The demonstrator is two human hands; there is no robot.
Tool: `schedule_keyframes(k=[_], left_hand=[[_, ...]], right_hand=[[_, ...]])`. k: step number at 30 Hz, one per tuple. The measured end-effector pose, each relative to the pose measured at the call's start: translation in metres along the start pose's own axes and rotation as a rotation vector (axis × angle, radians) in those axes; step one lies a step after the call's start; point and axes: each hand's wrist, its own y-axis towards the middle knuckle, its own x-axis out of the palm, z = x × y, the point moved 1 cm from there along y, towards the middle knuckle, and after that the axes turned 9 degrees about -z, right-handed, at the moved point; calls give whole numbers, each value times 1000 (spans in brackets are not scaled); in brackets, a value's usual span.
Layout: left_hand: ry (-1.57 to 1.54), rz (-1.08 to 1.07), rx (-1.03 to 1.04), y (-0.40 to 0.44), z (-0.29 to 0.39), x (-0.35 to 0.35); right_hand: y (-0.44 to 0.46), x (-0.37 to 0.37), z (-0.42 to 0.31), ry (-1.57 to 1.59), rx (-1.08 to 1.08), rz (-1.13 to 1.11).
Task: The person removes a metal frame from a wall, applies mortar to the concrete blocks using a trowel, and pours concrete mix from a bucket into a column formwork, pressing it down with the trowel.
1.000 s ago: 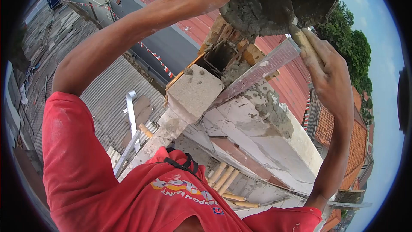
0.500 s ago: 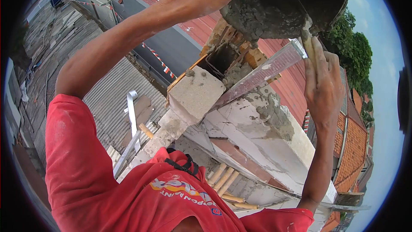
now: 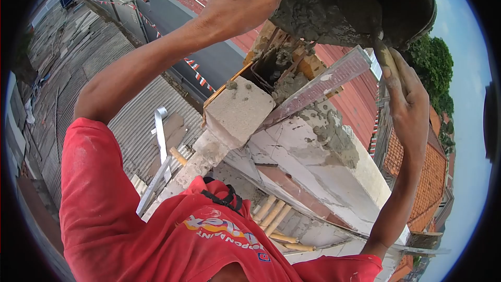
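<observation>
A dark bucket (image 3: 412,0) of wet grey mortar (image 3: 318,13) is tipped at the top of the view, above a square column opening (image 3: 266,68) with metal bars and wooden boards. My left hand (image 3: 248,2) is closed on the bucket's rim at its left side. In my right hand (image 3: 402,81) is the handle of a trowel (image 3: 385,55), whose blade lies in the mortar. Below the bucket, a long flat board (image 3: 323,83) slants beside the opening. A pale block (image 3: 240,109) with mortar crumbs stands in front of the opening.
A white wall (image 3: 313,151) with mortar on its top runs to the lower right. Bamboo poles (image 3: 274,216) lie below it. Corrugated roofing (image 3: 141,109) spreads at the left, a red roof (image 3: 355,104) behind. Striped tape (image 3: 198,75) hangs near the column.
The bucket has shifted right. My right hand with the trowel moved up and left, then back right and down. More mortar shows inside the column opening.
</observation>
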Motion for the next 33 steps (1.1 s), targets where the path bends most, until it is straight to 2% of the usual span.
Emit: schedule_keyframes(k=[2, 3, 4, 6, 8, 11, 14, 18, 20, 21, 24, 27, 30, 33], left_hand=[[-10, 30, -98, -5, 18, 1], [-11, 51, -145, -6, 23, 0], [-2, 60, -132, -5, 22, 0], [18, 70, -114, -5, 14, 2], [-14, 70, -47, -4, 3, 5], [-23, 50, -22, -3, -1, 1], [-38, 52, -16, -1, -1, 2], [-54, 79, 47, 6, -3, 5], [-85, 74, -48, 6, 10, 2], [-101, 73, -91, 7, 14, 1], [-86, 73, 36, 9, 5, 0], [-140, 101, -121, 4, 13, -5], [42, 198, -32, 4, -1, -4], [67, 220, 63, 15, -5, -6]], right_hand=[[1, 1, 1, 113, 14, -66], [0, -3, 1, 187, 125, -169], [-2, -11, -1, 263, 232, -274], [-6, -17, 0, 365, 316, -392], [-14, -23, 10, 412, 281, -407], [-21, -42, 29, 210, -96, -318], [-25, -46, 24, 169, 32, -158], [-11, -27, 16, -47, -49, 87], [-5, -8, 13, -222, -130, 171], [-5, -1, 11, -210, -146, 167], [-10, 13, 16, -183, -239, 144], [-24, -6, 8, -48, -178, -80], [-33, -26, 12, 96, -121, -181], [-32, -30, 13, -58, -186, 16]])
